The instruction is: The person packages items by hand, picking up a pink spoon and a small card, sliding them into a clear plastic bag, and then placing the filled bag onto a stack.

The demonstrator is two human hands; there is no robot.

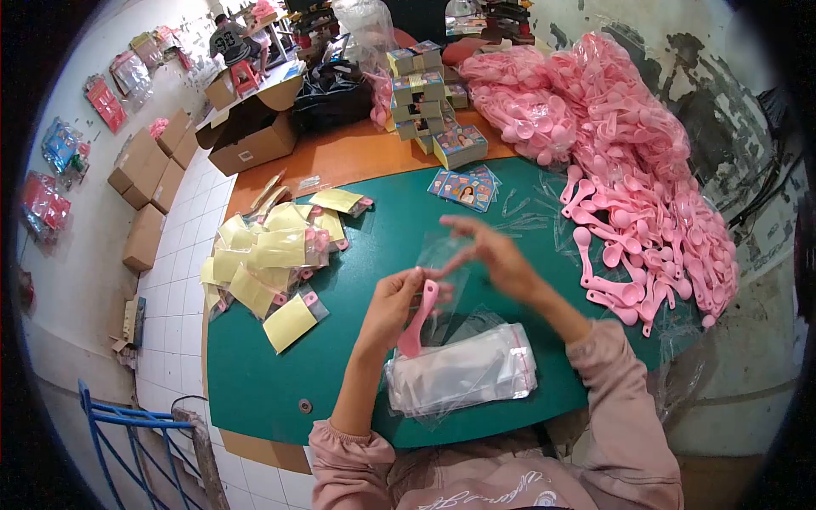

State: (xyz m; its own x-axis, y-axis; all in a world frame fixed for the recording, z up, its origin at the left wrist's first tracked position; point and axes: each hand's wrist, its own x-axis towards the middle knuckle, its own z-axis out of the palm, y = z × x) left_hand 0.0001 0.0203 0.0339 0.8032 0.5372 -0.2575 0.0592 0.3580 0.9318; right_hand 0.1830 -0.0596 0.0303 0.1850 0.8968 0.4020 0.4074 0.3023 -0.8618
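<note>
A pink spoon (420, 318) is pinched upright in the left hand (393, 303), above the green table (280, 382). A clear bag (445, 255) is held by the half-open right hand (493, 255), just beside the spoon. A stack of bags (463, 374) lies below the hands, with a spoon pile (637, 195) to the right.

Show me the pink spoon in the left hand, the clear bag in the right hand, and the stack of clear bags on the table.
pink spoon (422, 313), head view, on the middle of its handle.
clear bag (449, 255), head view, on its upper film.
stack of clear bags (463, 372), head view, on the top bag's middle.
</note>
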